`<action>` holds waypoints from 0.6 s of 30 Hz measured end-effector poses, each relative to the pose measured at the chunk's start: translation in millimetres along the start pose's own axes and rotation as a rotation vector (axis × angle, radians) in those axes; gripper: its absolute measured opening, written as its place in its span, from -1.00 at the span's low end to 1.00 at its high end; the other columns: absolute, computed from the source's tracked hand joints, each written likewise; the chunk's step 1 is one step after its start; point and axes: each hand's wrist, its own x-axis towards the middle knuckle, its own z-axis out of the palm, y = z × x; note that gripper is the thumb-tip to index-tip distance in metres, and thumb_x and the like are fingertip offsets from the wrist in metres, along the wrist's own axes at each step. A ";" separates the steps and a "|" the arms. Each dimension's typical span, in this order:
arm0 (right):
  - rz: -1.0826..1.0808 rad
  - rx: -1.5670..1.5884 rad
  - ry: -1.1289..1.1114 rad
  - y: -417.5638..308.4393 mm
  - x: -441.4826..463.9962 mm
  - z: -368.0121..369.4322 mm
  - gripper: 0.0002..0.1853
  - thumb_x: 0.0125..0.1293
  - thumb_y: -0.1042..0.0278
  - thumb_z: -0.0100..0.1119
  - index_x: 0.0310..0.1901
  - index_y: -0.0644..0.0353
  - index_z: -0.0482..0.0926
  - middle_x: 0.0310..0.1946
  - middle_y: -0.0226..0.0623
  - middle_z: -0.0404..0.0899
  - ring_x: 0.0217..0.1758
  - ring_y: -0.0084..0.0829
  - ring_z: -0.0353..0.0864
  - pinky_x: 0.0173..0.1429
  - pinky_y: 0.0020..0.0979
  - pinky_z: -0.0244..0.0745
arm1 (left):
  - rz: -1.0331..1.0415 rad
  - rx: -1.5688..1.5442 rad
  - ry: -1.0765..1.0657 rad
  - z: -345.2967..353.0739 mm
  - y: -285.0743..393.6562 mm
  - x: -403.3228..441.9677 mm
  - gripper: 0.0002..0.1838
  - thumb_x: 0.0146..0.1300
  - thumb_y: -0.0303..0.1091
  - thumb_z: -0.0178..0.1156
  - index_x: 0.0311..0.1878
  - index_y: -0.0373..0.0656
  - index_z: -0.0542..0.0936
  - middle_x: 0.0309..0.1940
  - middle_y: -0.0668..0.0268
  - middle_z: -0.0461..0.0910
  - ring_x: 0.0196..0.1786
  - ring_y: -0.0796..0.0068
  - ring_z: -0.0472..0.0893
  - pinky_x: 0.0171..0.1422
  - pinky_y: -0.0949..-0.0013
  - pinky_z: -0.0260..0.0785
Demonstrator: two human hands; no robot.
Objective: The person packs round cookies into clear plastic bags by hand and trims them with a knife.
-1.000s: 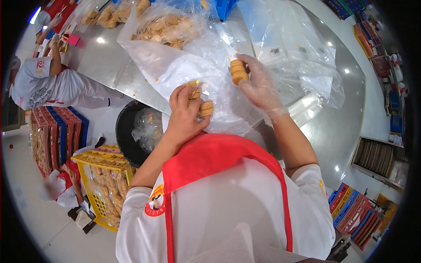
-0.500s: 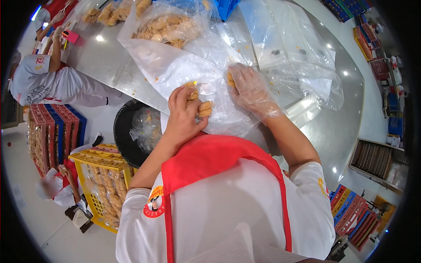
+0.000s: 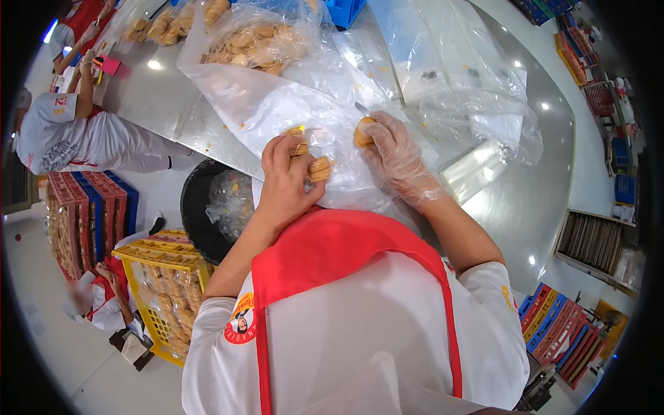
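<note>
My left hand (image 3: 285, 176), bare, curls around two short stacks of round tan biscuits over the plastic sheet. The upper biscuit stack (image 3: 299, 146) sits by the fingertips, and the lower biscuit stack (image 3: 319, 169) lies against the thumb. A clear plastic pack seems to surround them, but I cannot tell for sure. My right hand (image 3: 398, 155) wears a clear plastic glove and pinches some biscuits (image 3: 363, 133), whose number is hidden. Beneath both hands spreads a crumpled clear plastic sheet (image 3: 277, 104) with crumbs on it.
A heap of loose biscuits (image 3: 252, 47) lies in plastic at the back. Clear bags (image 3: 443, 62) cover the table's right side. A black bin (image 3: 197, 200) and a yellow crate (image 3: 162, 249) stand at left. Co-workers are at left, one beside the table (image 3: 138, 76).
My right hand has turned slightly and drawn a little lower, showing the face of the biscuits it pinches. My left hand stays nearly in place with its stacks.
</note>
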 end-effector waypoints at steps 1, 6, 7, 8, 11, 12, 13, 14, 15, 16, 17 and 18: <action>0.027 0.028 0.010 -1.2 0.1 0.9 -0.50 0.07 0.58 0.38 0.08 0.13 0.48 0.13 -0.08 0.52 0.12 0.03 0.55 0.22 -0.12 0.50 | -0.001 0.002 0.000 0.1 -0.3 -0.4 -0.50 -0.15 -0.43 0.53 -0.05 -0.17 0.60 0.25 0.03 0.34 0.38 -0.23 0.27 0.42 -0.13 0.24; 0.102 0.172 0.001 -2.3 3.0 3.2 -0.57 0.09 0.61 0.36 -0.01 0.12 0.47 0.03 -0.12 0.56 0.11 0.02 0.55 0.20 -0.14 0.48 | -0.006 0.002 -0.010 -0.7 0.4 -0.3 -0.50 -0.14 -0.42 0.53 -0.06 -0.17 0.61 0.26 0.02 0.34 0.38 -0.23 0.27 0.42 -0.13 0.24; 0.101 0.156 0.019 -1.4 2.2 6.2 -0.58 0.10 0.62 0.35 -0.01 0.11 0.47 0.01 -0.13 0.57 0.11 0.01 0.55 0.19 -0.14 0.48 | -0.009 0.003 -0.012 -0.9 0.6 -0.3 -0.51 -0.14 -0.42 0.53 -0.06 -0.18 0.61 0.26 0.02 0.34 0.38 -0.22 0.27 0.42 -0.13 0.24; 0.100 0.140 0.037 -0.8 1.5 9.2 -0.59 0.10 0.62 0.34 -0.02 0.11 0.47 -0.01 -0.14 0.57 0.10 0.01 0.55 0.19 -0.14 0.48 | -0.011 0.002 -0.013 -0.8 0.5 -0.7 -0.51 -0.14 -0.42 0.53 -0.06 -0.18 0.61 0.26 0.02 0.34 0.38 -0.22 0.27 0.42 -0.13 0.24; 0.095 0.157 0.069 -1.2 3.6 16.4 -0.61 0.13 0.60 0.33 -0.02 0.11 0.47 -0.01 -0.13 0.56 0.08 0.02 0.55 0.16 -0.13 0.49 | -0.015 0.001 -0.012 0.3 -0.2 -0.6 -0.51 -0.14 -0.41 0.53 -0.06 -0.18 0.61 0.26 0.01 0.34 0.38 -0.22 0.27 0.42 -0.13 0.24; 0.102 0.128 0.068 -1.4 6.1 16.2 -0.62 0.13 0.59 0.33 -0.02 0.10 0.47 -0.02 -0.13 0.56 0.07 0.02 0.55 0.15 -0.13 0.49 | -0.017 0.001 -0.012 0.6 0.4 -0.9 -0.51 -0.14 -0.41 0.53 -0.06 -0.18 0.61 0.26 0.01 0.34 0.38 -0.21 0.27 0.42 -0.12 0.24; 0.111 0.101 0.067 -2.4 8.8 15.3 -0.62 0.14 0.58 0.34 -0.02 0.10 0.47 -0.02 -0.14 0.56 0.06 0.02 0.55 0.14 -0.12 0.50 | -0.021 0.002 -0.013 0.7 0.9 -1.5 -0.51 -0.14 -0.41 0.53 -0.06 -0.17 0.61 0.26 0.01 0.34 0.38 -0.21 0.27 0.42 -0.12 0.24; 0.120 0.075 0.066 -3.2 10.6 14.5 -0.63 0.15 0.57 0.34 -0.03 0.10 0.47 -0.03 -0.14 0.55 0.05 0.02 0.55 0.13 -0.12 0.50 | -0.013 0.001 -0.012 0.6 1.1 -1.3 -0.51 -0.14 -0.41 0.53 -0.06 -0.17 0.61 0.26 0.01 0.34 0.38 -0.21 0.27 0.41 -0.12 0.24; 0.117 0.070 0.068 -3.8 11.0 14.0 -0.61 0.14 0.56 0.35 -0.01 0.10 0.47 0.01 -0.12 0.55 0.07 0.03 0.55 0.15 -0.11 0.50 | -0.005 0.001 -0.010 0.2 1.3 -0.8 -0.51 -0.14 -0.42 0.53 -0.06 -0.17 0.60 0.26 0.01 0.34 0.37 -0.21 0.28 0.41 -0.12 0.25; 0.113 0.066 0.070 -4.6 11.2 13.6 -0.60 0.14 0.54 0.36 0.00 0.10 0.47 0.04 -0.09 0.54 0.09 0.05 0.55 0.16 -0.10 0.51 | 0.003 0.003 -0.007 -0.3 1.1 -0.3 -0.51 -0.14 -0.42 0.53 -0.06 -0.17 0.60 0.26 0.02 0.34 0.37 -0.21 0.28 0.41 -0.12 0.25; 0.111 0.062 0.072 -5.1 10.9 13.3 -0.59 0.14 0.52 0.38 0.02 0.09 0.47 0.07 -0.07 0.54 0.11 0.07 0.55 0.18 -0.10 0.51 | 0.007 0.003 -0.003 -0.4 1.0 0.1 -0.51 -0.14 -0.42 0.53 -0.06 -0.17 0.60 0.26 0.02 0.34 0.37 -0.21 0.28 0.41 -0.12 0.25; 0.137 0.059 0.057 -4.8 9.4 13.9 -0.56 0.13 0.51 0.39 0.04 0.10 0.48 0.11 -0.03 0.52 0.14 0.09 0.55 0.20 -0.10 0.51 | 0.011 0.002 0.000 -0.1 1.1 0.4 -0.50 -0.14 -0.42 0.53 -0.06 -0.17 0.60 0.26 0.02 0.34 0.37 -0.21 0.28 0.40 -0.11 0.25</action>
